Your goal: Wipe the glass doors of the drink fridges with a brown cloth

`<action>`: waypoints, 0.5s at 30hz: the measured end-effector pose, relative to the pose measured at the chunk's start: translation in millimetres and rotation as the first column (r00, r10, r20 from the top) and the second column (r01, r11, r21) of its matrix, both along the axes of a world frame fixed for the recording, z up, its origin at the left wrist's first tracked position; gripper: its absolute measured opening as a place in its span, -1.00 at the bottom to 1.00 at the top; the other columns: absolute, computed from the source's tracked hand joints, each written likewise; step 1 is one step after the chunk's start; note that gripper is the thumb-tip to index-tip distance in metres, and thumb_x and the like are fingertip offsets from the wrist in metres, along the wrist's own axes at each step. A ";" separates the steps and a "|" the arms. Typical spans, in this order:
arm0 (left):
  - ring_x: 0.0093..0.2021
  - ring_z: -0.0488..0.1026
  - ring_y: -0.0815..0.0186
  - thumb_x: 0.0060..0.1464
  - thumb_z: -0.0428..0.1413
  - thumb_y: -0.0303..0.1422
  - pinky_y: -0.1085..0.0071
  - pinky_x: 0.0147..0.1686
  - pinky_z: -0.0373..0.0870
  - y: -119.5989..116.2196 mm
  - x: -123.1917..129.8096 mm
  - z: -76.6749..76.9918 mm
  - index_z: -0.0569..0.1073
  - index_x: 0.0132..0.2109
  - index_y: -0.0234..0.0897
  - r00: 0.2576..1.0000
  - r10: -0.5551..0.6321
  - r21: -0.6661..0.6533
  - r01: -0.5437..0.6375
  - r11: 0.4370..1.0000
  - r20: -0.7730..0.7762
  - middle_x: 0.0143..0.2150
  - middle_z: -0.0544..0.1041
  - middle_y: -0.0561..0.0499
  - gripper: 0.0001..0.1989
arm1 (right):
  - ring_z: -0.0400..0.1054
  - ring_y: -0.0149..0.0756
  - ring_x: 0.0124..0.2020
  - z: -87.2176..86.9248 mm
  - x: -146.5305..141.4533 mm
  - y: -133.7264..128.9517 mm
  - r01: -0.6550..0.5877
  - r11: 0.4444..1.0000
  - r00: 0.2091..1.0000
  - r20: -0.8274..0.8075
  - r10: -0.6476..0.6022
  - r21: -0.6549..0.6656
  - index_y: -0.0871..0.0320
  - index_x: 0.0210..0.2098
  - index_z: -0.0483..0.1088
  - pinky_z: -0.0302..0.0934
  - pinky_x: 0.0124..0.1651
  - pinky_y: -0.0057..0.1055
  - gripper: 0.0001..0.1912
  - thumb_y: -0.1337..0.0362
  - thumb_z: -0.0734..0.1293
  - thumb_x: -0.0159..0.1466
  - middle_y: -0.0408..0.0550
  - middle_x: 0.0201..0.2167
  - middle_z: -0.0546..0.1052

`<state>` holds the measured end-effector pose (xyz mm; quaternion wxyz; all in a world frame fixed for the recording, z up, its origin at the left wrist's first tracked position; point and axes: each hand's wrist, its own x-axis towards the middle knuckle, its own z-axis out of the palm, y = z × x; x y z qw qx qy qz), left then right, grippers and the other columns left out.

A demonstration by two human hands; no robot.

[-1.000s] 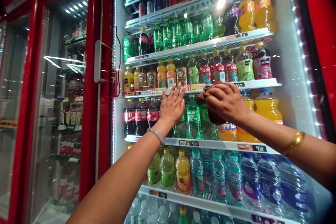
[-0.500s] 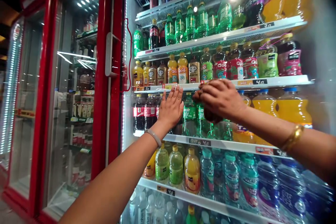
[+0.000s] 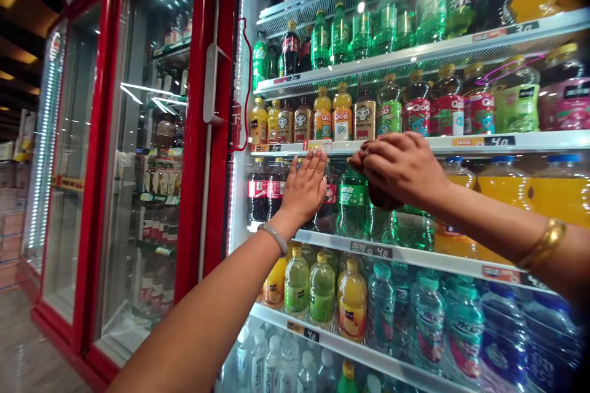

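My left hand (image 3: 305,187) lies flat against the clear glass door of a drinks fridge, its fingers stretched upward and a pale bangle on the wrist. To its right, my right hand (image 3: 401,166) is bent with curled fingers around a dark brown crumpled cloth (image 3: 382,196), pressed at the glass. Most of the cloth is hidden behind the hand. Through the glass, a price shelf edge (image 3: 343,147) runs just above my left fingertips. Behind the hands stand cola bottles (image 3: 257,193) and green soda bottles (image 3: 351,196).
Shelves of juice bottles (image 3: 321,288) and water bottles (image 3: 428,319) fill the fridge below. A red door frame (image 3: 207,153) with a grey handle (image 3: 211,83) stands to the left, beside another glass-fronted fridge (image 3: 69,196). Stacked boxes (image 3: 10,245) are at the far left.
The view has shifted left and a little closer, so the shelves appear further right and larger. Both hands stay at the glass, the right one slightly further from the left.
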<state>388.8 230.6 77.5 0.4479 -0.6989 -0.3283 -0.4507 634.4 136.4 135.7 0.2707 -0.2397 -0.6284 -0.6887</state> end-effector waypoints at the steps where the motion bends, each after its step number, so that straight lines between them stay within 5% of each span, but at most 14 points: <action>1: 0.59 -0.16 0.24 0.40 -0.19 -0.33 0.06 0.57 -0.31 2.0 -0.2 0.5 -0.06 0.53 -0.30 1.000 -0.016 0.013 0.016 1.000 -0.002 0.57 0.00 -0.07 -0.37 | 0.26 -0.05 0.13 11.6 -4.2 5.4 -0.009 1.000 0.994 -0.108 0.011 0.021 0.03 -0.05 0.49 0.02 0.13 -0.04 -0.74 0.11 0.21 0.44 -0.07 0.10 0.57; 4: 0.59 -0.15 0.23 0.39 -0.18 -0.33 0.06 0.57 -0.29 7.0 -3.5 4.0 -0.05 0.53 -0.32 0.999 -0.049 0.036 0.049 0.998 0.008 0.57 0.00 -0.10 -0.37 | 0.23 0.02 0.14 37.0 -44.3 28.2 -0.070 0.996 0.937 -0.339 0.082 0.049 0.04 -0.08 0.49 -0.02 0.12 0.01 -0.67 0.07 0.15 0.46 -0.03 0.09 0.56; 6: 0.59 -0.15 0.22 0.39 -0.18 -0.35 0.06 0.57 -0.25 10.0 -10.6 6.0 -0.05 0.53 -0.35 0.997 -0.059 0.036 0.058 0.998 0.041 0.57 -0.01 -0.13 -0.36 | 0.21 0.03 0.13 35.0 -77.5 39.5 -0.115 0.992 0.920 -0.370 0.126 0.053 0.05 -0.08 0.49 -0.03 0.11 0.02 -0.69 0.11 0.16 0.45 -0.02 0.07 0.55; 11: 0.58 -0.14 0.23 0.39 -0.21 -0.36 0.12 0.57 -0.20 17.1 -40.9 1.3 -0.04 0.52 -0.39 0.997 -0.044 0.000 0.044 0.999 0.070 0.57 0.01 -0.16 -0.37 | 0.20 -0.02 0.12 -11.4 -95.3 32.6 -0.067 0.994 0.997 -0.032 0.064 -0.089 0.06 0.01 0.46 0.01 0.11 -0.06 -0.75 0.24 0.23 0.40 0.02 0.03 0.55; 15: 0.59 -0.18 0.23 0.40 -0.23 -0.34 0.08 0.57 -0.23 20.5 -54.8 -4.7 -0.05 0.52 -0.39 0.997 -0.033 -0.016 0.034 0.999 0.065 0.58 -0.04 -0.15 -0.37 | 0.19 -0.06 0.12 -6.3 -80.0 31.3 -0.033 0.992 0.992 0.121 0.048 -0.125 0.03 0.02 0.45 0.01 0.11 -0.11 -0.75 0.19 0.23 0.42 -0.05 0.09 0.53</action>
